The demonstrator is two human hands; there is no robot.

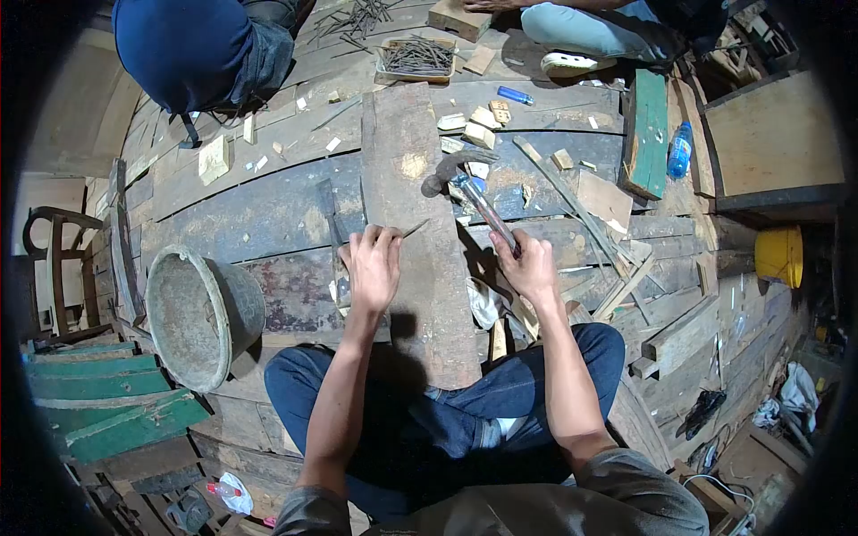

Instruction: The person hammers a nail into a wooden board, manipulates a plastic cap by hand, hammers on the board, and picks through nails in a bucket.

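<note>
A claw hammer (487, 210) is in my right hand (529, 268), with the fingers wrapped round the handle. Its metal head is tilted over the right edge of a worn wooden plank (433, 308). My left hand (373, 268) is closed above the plank's left edge and pinches a nail (416, 228), whose thin end sticks out to the right. The plank runs away from my crossed legs towards a tray of dark nails (417, 59). A narrow dark length of wood (328, 210) lies left of the plank, partly hidden by my left hand.
A grey bucket (192, 313) stands at left. Wood offcuts (480, 134), a blue lighter (516, 95) and a green wooden block (645, 134) lie ahead. Two people sit opposite; one wears light blue trousers (581, 31). A blue bottle (680, 150) and yellow bucket (779, 256) are at right.
</note>
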